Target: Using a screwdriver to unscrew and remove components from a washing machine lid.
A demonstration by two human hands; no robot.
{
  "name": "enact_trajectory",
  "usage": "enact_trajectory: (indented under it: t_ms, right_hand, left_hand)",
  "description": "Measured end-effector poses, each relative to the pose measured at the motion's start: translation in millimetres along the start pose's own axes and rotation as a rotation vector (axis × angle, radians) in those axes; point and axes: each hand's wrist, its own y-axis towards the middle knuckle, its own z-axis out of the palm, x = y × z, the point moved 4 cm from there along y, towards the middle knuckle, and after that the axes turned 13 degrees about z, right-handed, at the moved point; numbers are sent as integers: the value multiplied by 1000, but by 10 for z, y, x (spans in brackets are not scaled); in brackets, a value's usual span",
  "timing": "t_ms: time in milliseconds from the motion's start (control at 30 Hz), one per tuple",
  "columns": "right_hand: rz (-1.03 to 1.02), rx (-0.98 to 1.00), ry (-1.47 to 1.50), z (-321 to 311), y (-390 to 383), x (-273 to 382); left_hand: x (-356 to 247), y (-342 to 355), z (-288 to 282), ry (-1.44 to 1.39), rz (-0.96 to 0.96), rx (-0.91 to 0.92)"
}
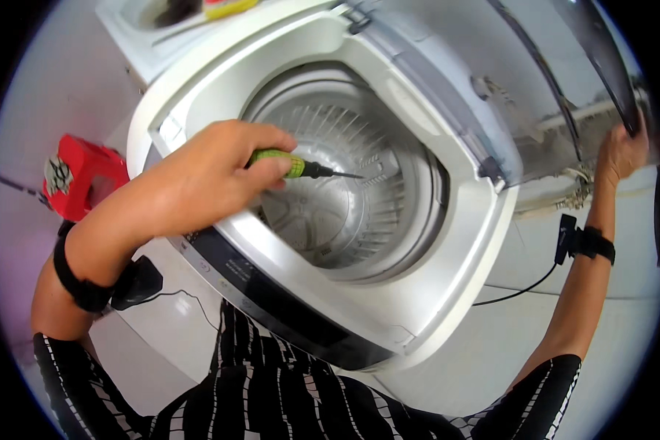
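My left hand [235,169] grips a screwdriver [295,166] with a green-and-black handle, its shaft pointing right over the steel drum [312,224] of an open top-loading washing machine [436,308]. My right hand [623,150] is raised at the far right, its fingers closed on the dark edge of the lifted translucent lid [447,81], which stands open along the machine's upper right side. The drum's ribbed interior shows below the screwdriver. A dark control panel [286,301] runs along the machine's lower front edge, nearest my body.
A red plastic object [88,169] with a grey cloth-like item on it is at the left. A white sink [132,44] with a yellow item is at the upper left. A pipe with brass fittings [576,198] is at the right. Cables run from straps on my forearms over the tiled floor [543,330].
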Motion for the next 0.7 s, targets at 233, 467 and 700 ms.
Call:
enact_trajectory:
  t_ms: [233,467,700]
  right_hand:
    - [-96,-171,19,-76,-297,410]
    - [-91,-45,101,-316,-334,539]
    - [-101,-76,161,-380,-365,616]
  left_hand:
    - [93,827,634,-449,-570,266]
    - [153,1274,1256,-502,-628,294]
    - [358,1619,1620,-679,-611,428]
